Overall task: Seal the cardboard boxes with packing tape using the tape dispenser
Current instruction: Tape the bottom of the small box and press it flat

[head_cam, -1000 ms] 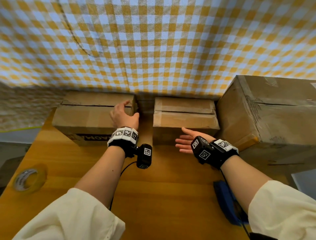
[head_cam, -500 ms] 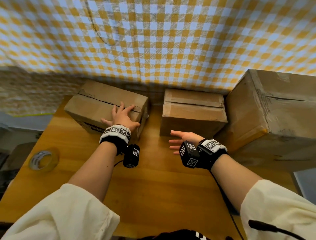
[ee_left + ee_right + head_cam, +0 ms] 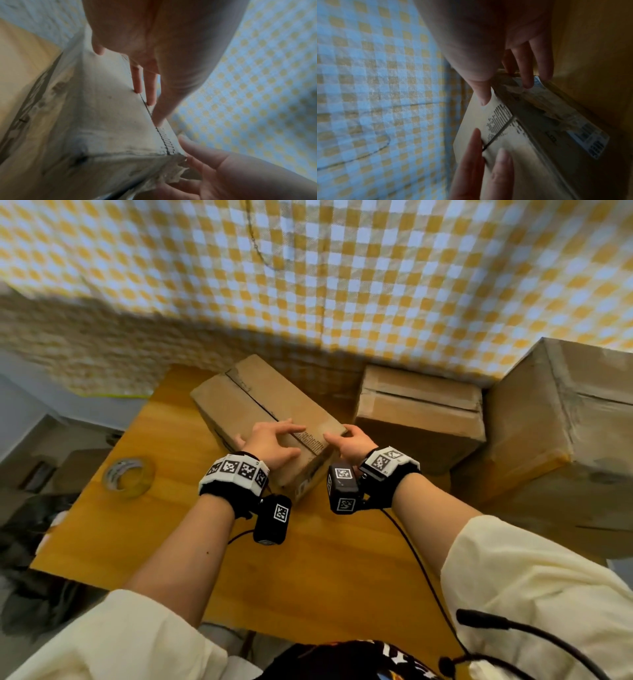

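A small cardboard box [image 3: 246,402] lies turned at an angle on the wooden table [image 3: 325,570], its top seam open and untaped. My left hand [image 3: 270,441] rests flat on the near end of its top, fingers [image 3: 150,88] straight along the seam. My right hand [image 3: 349,441] grips the near right corner, thumb [image 3: 481,92] on top and fingers down the end face beside a torn label [image 3: 587,139]. A roll of clear packing tape [image 3: 128,477] lies on the table to the left. No tape dispenser is in view.
A second small box [image 3: 421,412] stands at the back centre, and a large box [image 3: 565,440] fills the right side. A yellow checked cloth [image 3: 342,268] hangs behind them. The table's left edge [image 3: 102,474] drops off beside the tape roll.
The left box has been swung round and pulled nearer, now angled with one end toward me. My right hand moved from open in mid-air onto the box's corner.
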